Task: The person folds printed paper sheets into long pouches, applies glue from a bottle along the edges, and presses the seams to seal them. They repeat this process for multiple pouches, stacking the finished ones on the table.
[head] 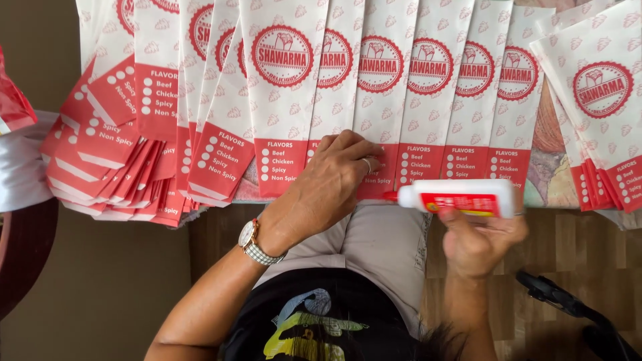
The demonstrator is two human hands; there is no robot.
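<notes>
White glue bottle [461, 198] in right hand [478, 241]

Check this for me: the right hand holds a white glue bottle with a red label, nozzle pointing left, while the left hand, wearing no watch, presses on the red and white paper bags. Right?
Not quite. The head view shows the left hand with a wristwatch on its wrist. The rest stands: the right hand holds the white glue bottle with a red label, nozzle pointing left, and the left hand presses on the red and white paper bags.
</notes>
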